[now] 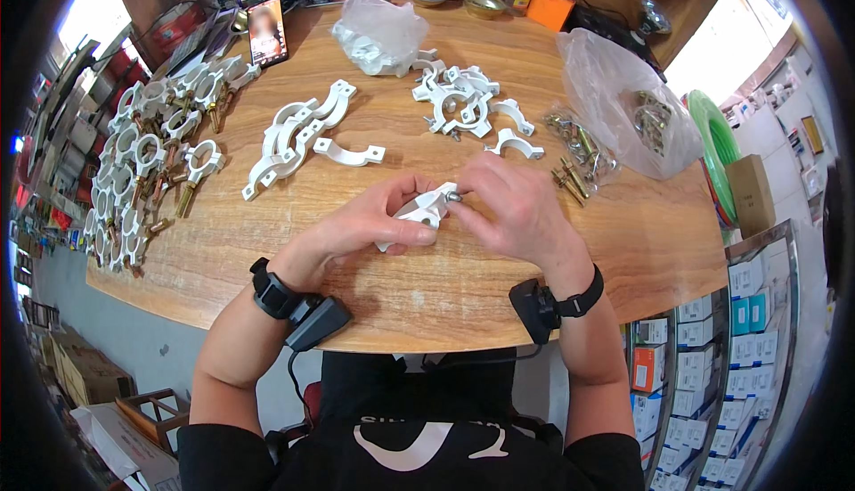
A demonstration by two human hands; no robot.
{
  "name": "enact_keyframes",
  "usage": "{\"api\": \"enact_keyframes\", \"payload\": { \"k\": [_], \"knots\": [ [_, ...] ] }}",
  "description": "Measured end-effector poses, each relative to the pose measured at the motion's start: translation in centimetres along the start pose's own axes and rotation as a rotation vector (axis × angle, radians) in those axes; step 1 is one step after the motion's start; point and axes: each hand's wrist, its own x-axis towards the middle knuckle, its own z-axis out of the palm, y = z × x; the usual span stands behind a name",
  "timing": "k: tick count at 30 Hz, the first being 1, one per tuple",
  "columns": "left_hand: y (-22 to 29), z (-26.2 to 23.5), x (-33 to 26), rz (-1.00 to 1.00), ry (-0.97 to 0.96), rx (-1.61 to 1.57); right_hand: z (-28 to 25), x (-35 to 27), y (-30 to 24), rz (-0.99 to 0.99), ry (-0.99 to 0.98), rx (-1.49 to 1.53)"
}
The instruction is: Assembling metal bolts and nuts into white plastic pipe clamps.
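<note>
Near the table's middle, my left hand [363, 222] grips a white pipe clamp [429, 209], its thumb along the near side. A small metal screw [453, 197] sticks out at the clamp's right end. My right hand [517, 206] pinches at that screw with closed fingertips, which partly hide it. Beyond my left hand lie several loose curved white clamp halves [294, 139]. Farther off, past my right hand, is a cluster of white clamp pieces with screws [454, 99]. Two more halves, one of them a curved clamp half [517, 143], lie close to my right hand.
Assembled white clamps with brass-coloured bolts [147, 152] crowd the left side. A plastic bag of white parts [378, 36] stands at the back. On the right are loose bolts [570, 179] and a clear bag of hardware [637, 108]. A lit phone [266, 32] leans at back left.
</note>
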Motion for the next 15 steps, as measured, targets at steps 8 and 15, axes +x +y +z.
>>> {"api": "enact_keyframes", "payload": {
  "k": [8,15],
  "knots": [
    [0.01,-0.3,0.22,0.04,-0.024,0.072,0.1,0.13,0.09,-0.055,0.04,-0.009],
    [-0.11,-0.37,0.11,0.037,-0.049,0.03,-0.19,0.12,-0.02,-0.061,0.021,0.044]
  ]
}}
